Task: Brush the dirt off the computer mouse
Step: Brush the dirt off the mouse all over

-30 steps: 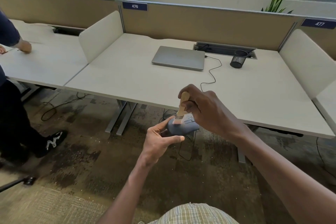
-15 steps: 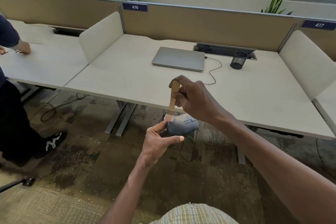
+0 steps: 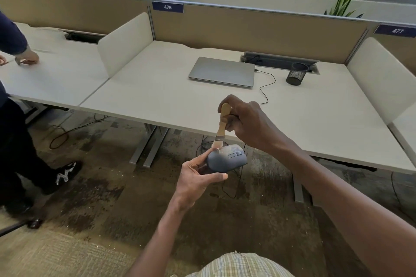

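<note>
A grey-blue computer mouse (image 3: 227, 159) with pale dust on its top is held in the air over the floor, just in front of the desk edge. My left hand (image 3: 198, 181) grips it from below and the near side, thumb along its lower edge. My right hand (image 3: 246, 125) grips the handle of a small wooden brush (image 3: 221, 127), held nearly upright. The brush's pale bristles touch the mouse's upper left end.
A white desk (image 3: 157, 96) carries a shut grey laptop (image 3: 221, 72), a cable and a black mesh cup (image 3: 296, 74). White dividers stand at both desk sides. Another person (image 3: 13, 105) stands at the left desk. Cables lie on the stained carpet.
My right hand has moved the brush from over the mouse's middle up and leftwards, with the bristles now at the mouse's left end. My left hand has kept the mouse nearly still.
</note>
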A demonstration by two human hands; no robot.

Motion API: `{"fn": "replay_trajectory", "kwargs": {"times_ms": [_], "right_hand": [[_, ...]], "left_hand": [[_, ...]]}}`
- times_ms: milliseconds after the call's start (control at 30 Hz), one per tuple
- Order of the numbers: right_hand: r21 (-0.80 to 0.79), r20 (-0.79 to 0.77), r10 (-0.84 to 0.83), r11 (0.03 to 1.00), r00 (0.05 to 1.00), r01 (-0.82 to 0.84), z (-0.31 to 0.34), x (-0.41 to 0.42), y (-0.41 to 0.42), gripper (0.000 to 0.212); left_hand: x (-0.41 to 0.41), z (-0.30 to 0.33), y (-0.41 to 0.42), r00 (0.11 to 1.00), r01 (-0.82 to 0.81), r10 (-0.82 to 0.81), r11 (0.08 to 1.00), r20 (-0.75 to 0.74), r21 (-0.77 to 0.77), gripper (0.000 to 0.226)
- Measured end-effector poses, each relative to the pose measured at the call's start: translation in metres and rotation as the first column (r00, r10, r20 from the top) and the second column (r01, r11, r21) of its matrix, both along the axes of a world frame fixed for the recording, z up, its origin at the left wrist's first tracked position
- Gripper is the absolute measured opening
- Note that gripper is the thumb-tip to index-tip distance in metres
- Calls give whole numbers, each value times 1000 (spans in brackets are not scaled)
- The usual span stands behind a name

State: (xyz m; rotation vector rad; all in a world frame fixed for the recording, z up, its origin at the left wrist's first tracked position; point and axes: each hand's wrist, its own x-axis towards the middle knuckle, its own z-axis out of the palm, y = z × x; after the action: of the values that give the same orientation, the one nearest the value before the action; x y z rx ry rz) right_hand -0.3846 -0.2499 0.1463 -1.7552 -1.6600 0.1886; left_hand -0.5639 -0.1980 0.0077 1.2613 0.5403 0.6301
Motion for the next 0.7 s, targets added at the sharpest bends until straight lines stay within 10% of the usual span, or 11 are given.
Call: {"fn": "replay_trajectory", "kwargs": {"times_ms": [700], "right_hand": [[-32, -28, -40, 999, 999, 39, -6, 5, -10, 45]], "left_hand": [[-4, -2, 3, 1000, 22, -22, 1000, -4, 12, 70]]}}
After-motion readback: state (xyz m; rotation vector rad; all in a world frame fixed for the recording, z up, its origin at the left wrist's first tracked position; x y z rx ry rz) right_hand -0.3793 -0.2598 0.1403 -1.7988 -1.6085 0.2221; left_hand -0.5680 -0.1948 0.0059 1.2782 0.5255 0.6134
